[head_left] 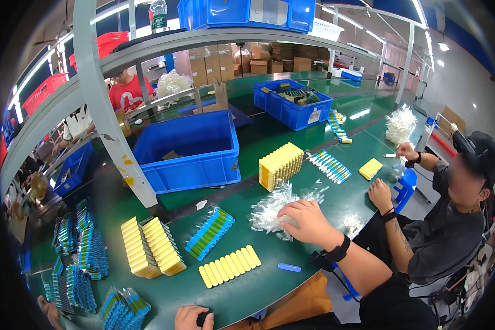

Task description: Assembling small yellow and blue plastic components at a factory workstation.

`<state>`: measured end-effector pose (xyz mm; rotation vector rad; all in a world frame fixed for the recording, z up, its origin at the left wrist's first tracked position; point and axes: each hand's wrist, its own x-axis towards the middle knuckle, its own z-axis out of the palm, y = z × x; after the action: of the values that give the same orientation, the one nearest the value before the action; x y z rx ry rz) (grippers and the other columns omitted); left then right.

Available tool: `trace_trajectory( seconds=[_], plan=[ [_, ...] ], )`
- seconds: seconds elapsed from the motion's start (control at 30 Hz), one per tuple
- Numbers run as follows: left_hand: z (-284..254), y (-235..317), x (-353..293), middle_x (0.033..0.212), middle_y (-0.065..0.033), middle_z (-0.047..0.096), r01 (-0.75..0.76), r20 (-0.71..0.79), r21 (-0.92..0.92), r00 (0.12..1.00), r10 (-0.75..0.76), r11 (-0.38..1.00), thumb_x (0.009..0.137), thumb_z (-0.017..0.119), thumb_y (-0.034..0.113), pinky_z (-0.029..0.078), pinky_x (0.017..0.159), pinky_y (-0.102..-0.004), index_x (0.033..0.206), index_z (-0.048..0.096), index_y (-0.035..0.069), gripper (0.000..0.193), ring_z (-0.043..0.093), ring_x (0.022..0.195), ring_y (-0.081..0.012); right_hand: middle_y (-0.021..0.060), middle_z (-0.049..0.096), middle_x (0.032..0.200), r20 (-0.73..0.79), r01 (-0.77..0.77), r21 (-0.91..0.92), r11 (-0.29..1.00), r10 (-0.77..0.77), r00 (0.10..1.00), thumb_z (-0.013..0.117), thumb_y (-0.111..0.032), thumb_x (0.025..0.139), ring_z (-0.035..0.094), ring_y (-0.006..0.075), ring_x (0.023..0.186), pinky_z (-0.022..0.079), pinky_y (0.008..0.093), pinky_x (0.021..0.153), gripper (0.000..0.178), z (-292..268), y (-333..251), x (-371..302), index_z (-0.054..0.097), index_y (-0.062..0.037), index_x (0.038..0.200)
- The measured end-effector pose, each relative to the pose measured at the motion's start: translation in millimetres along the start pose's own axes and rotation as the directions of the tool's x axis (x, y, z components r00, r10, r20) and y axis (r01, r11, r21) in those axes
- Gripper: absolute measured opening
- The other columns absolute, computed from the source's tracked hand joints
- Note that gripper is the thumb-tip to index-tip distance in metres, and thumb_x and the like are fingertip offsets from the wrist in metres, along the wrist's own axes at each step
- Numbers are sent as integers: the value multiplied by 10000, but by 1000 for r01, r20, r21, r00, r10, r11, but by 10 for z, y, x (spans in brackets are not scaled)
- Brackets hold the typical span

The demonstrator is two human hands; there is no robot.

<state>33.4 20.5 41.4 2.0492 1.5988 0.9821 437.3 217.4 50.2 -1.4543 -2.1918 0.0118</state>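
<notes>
My right hand (308,221) reaches into a loose pile of clear plastic sleeves (266,212). Its fingers are bent together at the pile's edge, and what is between the tips does not show. At the bottom edge my left hand (190,317) is curled around a small dark thing (203,318), partly cut off by the picture. Between the hands lies a row of yellow rounded sticks (229,267), side by side. Beyond it is a slanted row of blue-and-green wrapped sticks (210,234). A short blue bar (289,267) lies below my right hand.
Stacked yellow sticks (151,247) stand at left, near heaped blue bundles (90,247). Another yellow stack (280,165) is beyond the pile. Blue bins (187,159) (292,110) and a white post (112,110) stand farther back. A co-worker (451,209) sits at right.
</notes>
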Motion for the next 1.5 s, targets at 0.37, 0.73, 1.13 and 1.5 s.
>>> trace_trajectory(
  seconds=[0.37, 0.73, 1.13, 1.5],
  plan=[
    [22, 61, 52, 1080, -178, 743, -37, 32, 36, 999, 36, 999, 958, 790, 104, 548, 924, -464, 1062, 753, 36, 129, 698, 1007, -411, 193, 634, 1463, -51, 93, -111, 990, -99, 994, 831, -666, 855, 555, 415, 1363, 391, 542, 1144, 922, 63, -93, -133, 569, -136, 1562],
    [-511, 461, 449, 1069, -182, 710, -217, 40, -486, 962, 270, 846, 957, 800, 126, 550, 882, -411, 1048, 734, 3, 166, 681, 984, -315, 284, 600, 1539, 128, 76, -201, 977, -51, 990, 744, -746, 911, 533, 512, 1456, 375, 613, 1188, 987, 130, -35, 37, 508, -135, 1649],
    [-895, 1164, 1033, 1288, -171, 612, -407, -222, -894, 766, 604, 187, 1062, 765, 340, 511, 891, -468, 1385, 595, 93, 440, 631, 1095, -313, 263, 601, 1540, 29, 84, -266, 960, -79, 996, 753, -733, 894, 536, 511, 1449, 383, 630, 1178, 982, 176, -135, -159, 517, -146, 1644],
    [-356, 566, 613, 1390, -136, 659, -394, -390, -912, 919, 56, 111, 1113, 690, 323, 514, 925, -518, 1395, 621, 87, 374, 675, 1147, -285, 258, 621, 1536, 22, 128, -318, 939, -128, 992, 837, -676, 851, 556, 485, 1432, 369, 584, 1169, 1012, 226, -77, 45, 529, -101, 1624]
  ],
)
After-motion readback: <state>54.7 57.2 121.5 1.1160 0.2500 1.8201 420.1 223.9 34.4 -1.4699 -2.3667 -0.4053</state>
